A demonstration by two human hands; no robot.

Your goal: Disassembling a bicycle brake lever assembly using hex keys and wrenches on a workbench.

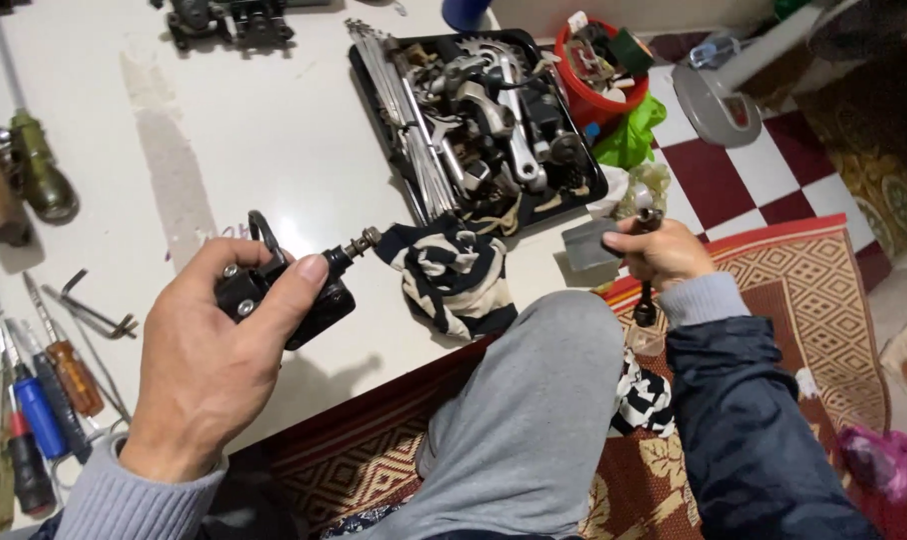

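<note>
clearly the left hand (pixel 214 350) is wrapped shut around a small black metal assembly (pixel 292 295), thumb pressed across its top and fingers hidden beneath; the part sits just above the white table (pixel 254 150), near its front edge; its long axis runs from lower left to upper right, ending in a threaded stub (pixel 362 241) that points toward the striped black-and-white rag (pixel 454 275) lying just beside it; a dark curved lever (pixel 265 235) stands up from the far side of the body. the right hand (pixel 664 252) is well apart, off to the right past the table edge and above the patterned rug (pixel 814 290); it is closed on a dark-handled tool (pixel 646 290) that hangs roughly upright, its metal head showing above the fist, possibly a socket driver, though the head is too small to be sure. so the stub's open end faces the right hand, with the rag and a grey-clad knee (pixel 544 400) between them; the left hand is the nearer by far, already on the part. beyond the rag a black tray (pixel 374 100) of spanners and metal parts lies farther back; screwdrivers (pixel 44 390) lie at the left.
</note>
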